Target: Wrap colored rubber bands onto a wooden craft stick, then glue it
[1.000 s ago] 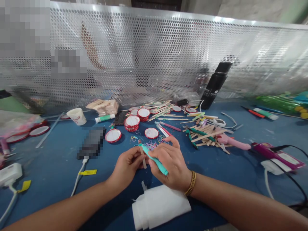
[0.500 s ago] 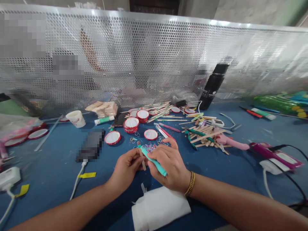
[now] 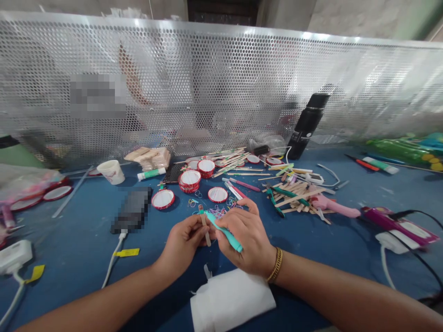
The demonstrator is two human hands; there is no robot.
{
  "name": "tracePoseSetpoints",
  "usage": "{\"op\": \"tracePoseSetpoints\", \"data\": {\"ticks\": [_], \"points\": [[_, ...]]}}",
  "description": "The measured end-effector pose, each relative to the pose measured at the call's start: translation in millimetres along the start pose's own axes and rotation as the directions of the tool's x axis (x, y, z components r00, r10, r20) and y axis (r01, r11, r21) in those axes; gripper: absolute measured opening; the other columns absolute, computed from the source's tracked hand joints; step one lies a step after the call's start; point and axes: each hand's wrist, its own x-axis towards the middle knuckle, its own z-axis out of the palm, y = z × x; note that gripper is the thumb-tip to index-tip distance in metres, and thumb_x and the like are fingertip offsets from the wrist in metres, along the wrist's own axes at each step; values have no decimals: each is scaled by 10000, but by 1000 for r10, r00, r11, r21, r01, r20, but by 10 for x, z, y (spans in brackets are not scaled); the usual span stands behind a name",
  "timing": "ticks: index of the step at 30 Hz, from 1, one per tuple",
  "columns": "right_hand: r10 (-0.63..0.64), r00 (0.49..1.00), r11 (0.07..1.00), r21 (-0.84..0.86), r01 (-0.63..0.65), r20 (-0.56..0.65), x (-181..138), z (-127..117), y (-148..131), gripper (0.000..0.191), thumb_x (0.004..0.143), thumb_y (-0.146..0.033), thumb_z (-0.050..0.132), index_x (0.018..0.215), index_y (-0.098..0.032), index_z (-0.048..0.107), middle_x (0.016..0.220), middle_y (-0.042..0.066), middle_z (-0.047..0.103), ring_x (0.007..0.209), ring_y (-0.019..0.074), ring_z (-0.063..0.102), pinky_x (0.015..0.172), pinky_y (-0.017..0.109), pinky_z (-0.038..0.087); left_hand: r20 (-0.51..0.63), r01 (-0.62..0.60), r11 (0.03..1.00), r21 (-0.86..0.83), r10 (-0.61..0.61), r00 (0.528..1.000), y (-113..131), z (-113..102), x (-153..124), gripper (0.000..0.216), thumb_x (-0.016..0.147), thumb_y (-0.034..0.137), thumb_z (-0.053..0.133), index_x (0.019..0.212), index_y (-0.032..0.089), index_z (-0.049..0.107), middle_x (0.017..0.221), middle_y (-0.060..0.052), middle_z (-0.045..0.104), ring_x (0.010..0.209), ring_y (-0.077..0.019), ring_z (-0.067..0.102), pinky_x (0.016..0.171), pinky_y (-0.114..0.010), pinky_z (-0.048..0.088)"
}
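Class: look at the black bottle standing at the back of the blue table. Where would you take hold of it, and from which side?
Probably round the straight middle of the black bottle, coming from the front. It stands leaning against the perforated screen, which blocks the back, and its body is a plain cylinder a hand can wrap.

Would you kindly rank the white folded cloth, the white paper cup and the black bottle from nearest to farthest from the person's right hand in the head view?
From the right hand:
1. White folded cloth, just below the wrist at the table's near edge.
2. Black bottle, back right, against the perforated screen.
3. White paper cup, far back left.
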Motion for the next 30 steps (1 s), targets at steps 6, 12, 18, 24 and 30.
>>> {"op": "tracePoseSetpoints", "data": {"ticks": [6, 12, 18, 24, 30], "points": [[-20, 1000, 1000, 21, 19, 19, 0, 5, -31, 31, 872, -198, 534, 900, -191, 546, 757, -11, 675, 705, 145, 626, 953, 442, 326, 22, -55, 998, 40, 54, 998, 3, -4, 13, 208, 845, 381, 669, 869, 175, 662, 828, -39, 706, 739, -174, 645, 700, -279, 546], [-7, 1000, 1000, 7, 7, 11, -6, 12, -1, 36, 870, -199, 535, 901, -191, 551, 748, -12, 672, 703, 148, 625, 948, 437, 329, -10, -18, 999, 38, 18, 1000, 5, -2, 10, 219, 828, 390, 684, 882, 179, 664, 861, -47, 719, 794, -197, 671, 702, -284, 552], [-9, 1000, 1000, 17, 9, 13, -9, 8, -21, 32, 870, -204, 535, 894, -190, 553, 758, -14, 673, 710, 146, 626, 962, 437, 321, 11, -41, 998, 50, 41, 999, 27, 8, 9, 236, 836, 398, 675, 906, 173, 678, 895, -57, 733, 788, -194, 670, 714, -293, 557], [10, 1000, 1000, -5, -10, 15, -12, 7, -2, 41, 874, -205, 526, 889, -193, 562, 758, -13, 679, 715, 148, 628, 964, 430, 325, -16, -3, 1000, 17, 3, 1000, 39, 20, 12, 261, 802, 415, 706, 882, 172, 653, 850, -53, 726, 785, -199, 682, 723, -303, 568], [7, 1000, 1000, 5, -7, 9, -7, -3, -18, 48, 871, -215, 520, 884, -197, 563, 750, -11, 677, 706, 147, 621, 966, 432, 324, 4, -19, 1000, 12, 19, 1000, 29, 8, 2, 247, 813, 409, 699, 864, 172, 650, 848, -44, 718, 785, -189, 676, 713, -284, 559]]}}
